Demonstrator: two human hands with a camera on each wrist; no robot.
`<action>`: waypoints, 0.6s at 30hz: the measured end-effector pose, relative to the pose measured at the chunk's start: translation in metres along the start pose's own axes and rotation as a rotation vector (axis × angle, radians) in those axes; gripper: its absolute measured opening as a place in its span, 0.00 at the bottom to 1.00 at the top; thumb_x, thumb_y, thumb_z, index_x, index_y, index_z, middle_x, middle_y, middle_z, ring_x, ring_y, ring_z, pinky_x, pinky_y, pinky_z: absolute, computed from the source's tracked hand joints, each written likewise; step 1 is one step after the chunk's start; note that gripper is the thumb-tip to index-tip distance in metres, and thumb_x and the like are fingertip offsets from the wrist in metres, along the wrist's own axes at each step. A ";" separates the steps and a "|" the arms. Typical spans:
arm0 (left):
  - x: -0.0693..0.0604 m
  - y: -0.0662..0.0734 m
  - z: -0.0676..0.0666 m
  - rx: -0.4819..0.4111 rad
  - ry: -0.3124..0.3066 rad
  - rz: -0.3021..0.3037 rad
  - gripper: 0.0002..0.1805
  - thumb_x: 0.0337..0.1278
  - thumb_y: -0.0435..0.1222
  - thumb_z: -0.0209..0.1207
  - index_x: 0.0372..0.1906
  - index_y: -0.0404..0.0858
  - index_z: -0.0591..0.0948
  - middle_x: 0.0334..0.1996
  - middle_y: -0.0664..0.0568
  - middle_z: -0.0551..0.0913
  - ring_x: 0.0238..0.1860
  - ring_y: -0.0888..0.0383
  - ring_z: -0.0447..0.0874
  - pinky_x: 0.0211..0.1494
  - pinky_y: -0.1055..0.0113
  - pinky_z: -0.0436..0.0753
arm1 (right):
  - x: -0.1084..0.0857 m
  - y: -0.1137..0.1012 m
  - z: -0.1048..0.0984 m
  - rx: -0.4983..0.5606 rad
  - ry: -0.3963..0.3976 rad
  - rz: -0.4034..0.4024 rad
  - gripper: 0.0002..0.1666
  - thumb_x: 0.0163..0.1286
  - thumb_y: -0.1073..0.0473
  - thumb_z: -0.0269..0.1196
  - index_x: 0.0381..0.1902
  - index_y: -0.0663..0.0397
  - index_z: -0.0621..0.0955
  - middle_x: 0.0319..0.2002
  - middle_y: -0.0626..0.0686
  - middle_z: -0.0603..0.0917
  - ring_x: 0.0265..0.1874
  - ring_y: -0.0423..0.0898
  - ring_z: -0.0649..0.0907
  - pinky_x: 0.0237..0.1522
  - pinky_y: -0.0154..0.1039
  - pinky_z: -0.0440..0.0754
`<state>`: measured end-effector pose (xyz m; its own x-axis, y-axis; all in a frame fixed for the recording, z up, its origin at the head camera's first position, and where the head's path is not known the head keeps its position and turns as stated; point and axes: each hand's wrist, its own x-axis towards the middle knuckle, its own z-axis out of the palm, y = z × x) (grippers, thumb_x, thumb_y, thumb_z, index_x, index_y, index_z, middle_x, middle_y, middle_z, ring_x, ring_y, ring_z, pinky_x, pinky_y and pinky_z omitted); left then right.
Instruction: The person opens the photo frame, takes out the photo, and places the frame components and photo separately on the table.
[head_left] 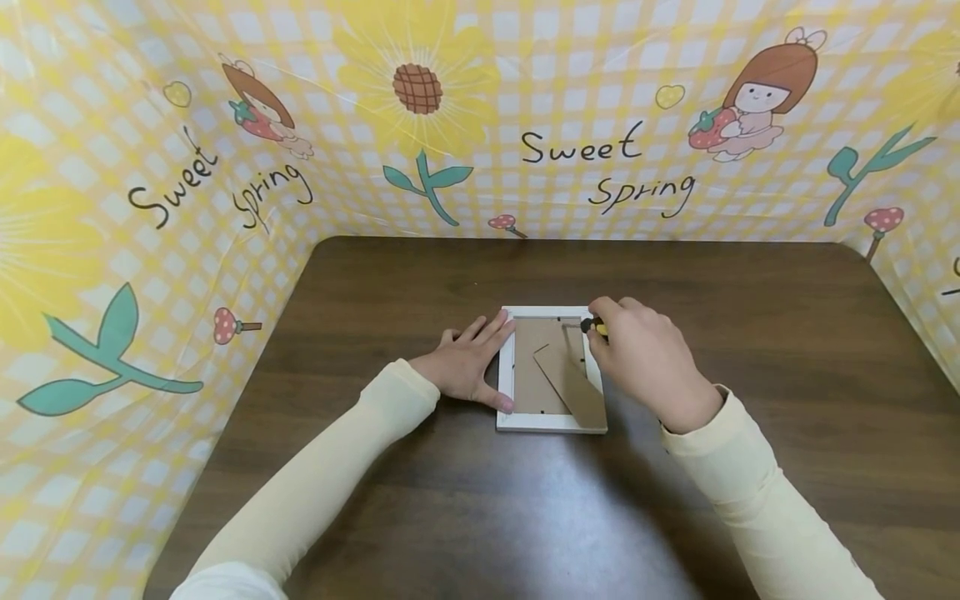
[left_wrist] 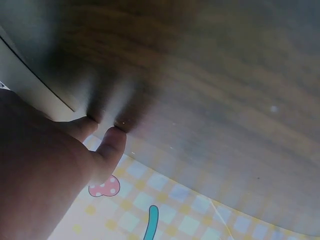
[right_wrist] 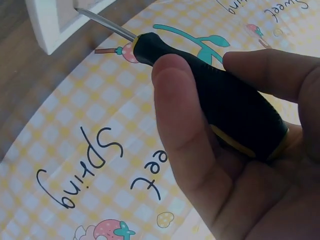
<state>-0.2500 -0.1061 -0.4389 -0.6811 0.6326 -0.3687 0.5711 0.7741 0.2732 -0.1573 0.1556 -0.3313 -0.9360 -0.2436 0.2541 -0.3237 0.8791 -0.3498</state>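
A white picture frame (head_left: 536, 422) lies on the table with its brown backing board (head_left: 531, 333) facing up. Small dark tabs sit along the backing's edges, and a stand flap (head_left: 577, 392) is outlined in it. My left hand (head_left: 468, 358) rests against the frame's left side, fingers spread. In the left wrist view, part of that hand (left_wrist: 45, 160) shows beside the frame. My right hand (head_left: 648, 358) grips a screwdriver (right_wrist: 215, 90) by its black and yellow handle. Its metal shaft reaches over the backing's upper right; whether the tip touches a tab, I cannot tell.
The dark wooden table (head_left: 405, 275) extends around the frame on all sides. A yellow checked sheet (head_left: 480, 192) with printed flowers and lettering stands along the table's back and sides.
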 end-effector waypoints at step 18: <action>0.002 0.006 -0.005 0.031 -0.045 -0.007 0.64 0.39 0.77 0.61 0.81 0.67 0.44 0.80 0.54 0.23 0.79 0.38 0.34 0.67 0.31 0.52 | -0.029 0.008 0.025 0.029 -0.202 0.055 0.17 0.56 0.73 0.61 0.45 0.59 0.80 0.30 0.58 0.70 0.13 0.53 0.72 0.17 0.48 0.72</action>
<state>-0.2503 -0.0999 -0.4340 -0.6643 0.6248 -0.4103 0.5806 0.7770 0.2432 -0.1358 0.1596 -0.3639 -0.9601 -0.2753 0.0495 -0.2727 0.8818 -0.3847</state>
